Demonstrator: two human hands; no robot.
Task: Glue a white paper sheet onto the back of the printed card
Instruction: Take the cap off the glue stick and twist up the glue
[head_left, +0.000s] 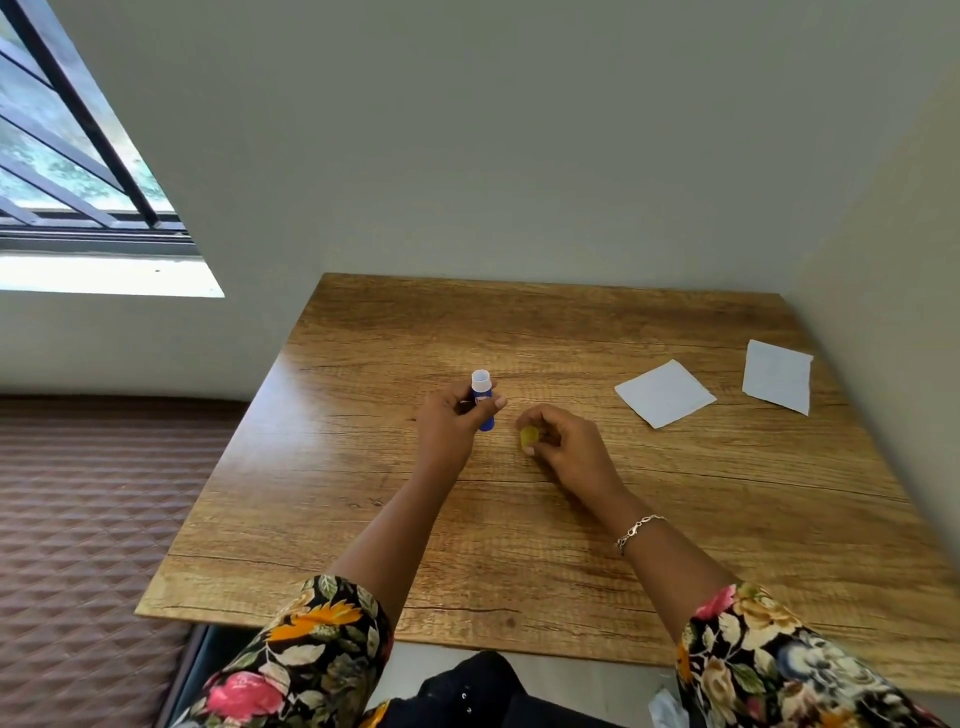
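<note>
One wooden table (519, 545) carries a nearer white sheet (665, 393) and a farther white sheet (777, 376), flat at its right side and apart; which is the card I cannot tell. Mid-table, the left hand (452, 415) has its grip clamped round an upright blue glue stick (481, 387); beside it the right hand (561, 441) pinches a small yellow cap (529, 438).

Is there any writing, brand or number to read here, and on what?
No text can be read.
On the glue stick in the left hand: a label patch, too blurred to read.
On the yellow cap in the right hand: no marks visible.
On the nearer white sheet and the white sheet by the wall: no print shows.
</note>
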